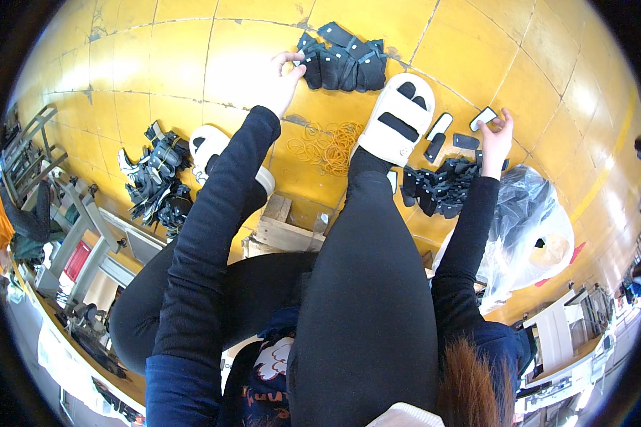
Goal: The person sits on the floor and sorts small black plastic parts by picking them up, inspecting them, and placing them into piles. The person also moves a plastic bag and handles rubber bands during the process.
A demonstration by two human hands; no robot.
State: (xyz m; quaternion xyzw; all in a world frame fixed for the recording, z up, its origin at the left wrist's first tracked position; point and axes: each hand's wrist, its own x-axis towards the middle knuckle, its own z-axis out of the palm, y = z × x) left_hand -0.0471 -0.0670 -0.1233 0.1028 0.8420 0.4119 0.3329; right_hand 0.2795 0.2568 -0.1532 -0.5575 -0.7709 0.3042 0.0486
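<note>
My left hand (286, 84) reaches to the left end of a row of dark fabric pieces (342, 67) on the floor. Its thumb and forefinger are apart, close to a small white label there. Over on the right, my right hand (497, 141) has its thumb and fingers at a small black-edged white rectangular pad (483, 119). Close by lie a similar white-faced pad (440, 126), a dark pad (435, 147) and another dark pad (466, 141). Below them, beside my right forearm, is a heap of small black pieces (441, 186).
Yellow rubber bands (327, 148) lie loose between my white sandals (399, 117). A pile of black straps (160, 174) sits at left. At right is a clear plastic bag (530, 228). A low wooden stool (288, 226) stands near my legs; metal frames (85, 220) stand farther left.
</note>
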